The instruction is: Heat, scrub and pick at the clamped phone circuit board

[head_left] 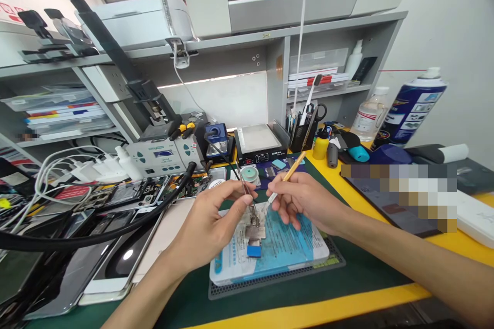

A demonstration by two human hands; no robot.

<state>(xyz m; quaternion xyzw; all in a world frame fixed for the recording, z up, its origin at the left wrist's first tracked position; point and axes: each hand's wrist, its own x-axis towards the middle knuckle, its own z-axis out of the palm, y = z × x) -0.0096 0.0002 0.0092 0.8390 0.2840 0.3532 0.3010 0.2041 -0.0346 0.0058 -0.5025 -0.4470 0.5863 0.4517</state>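
My left hand (216, 221) is closed on metal tweezers (242, 179), whose tips point down at a small metallic electronic part (253, 218). A short blue tab (253, 251) sticks out at that part's near end. In my right hand (304, 198) is a thin brush (294, 166) with a yellow handle, slanted so its pale tip lies just right of the part. Both hands are over a blue and white printed box (281, 247), which rests on a grey perforated mat (339, 257). Whether the tweezers pinch the part I cannot tell.
Several phones and casings (119, 257) lie to the left, crossed by a thick black hose (116, 241). A soldering station (162, 157), a heating plate (258, 141) and a pen holder (303, 133) stand behind. Right are a spray can (411, 108) and a plastic bottle (368, 118).
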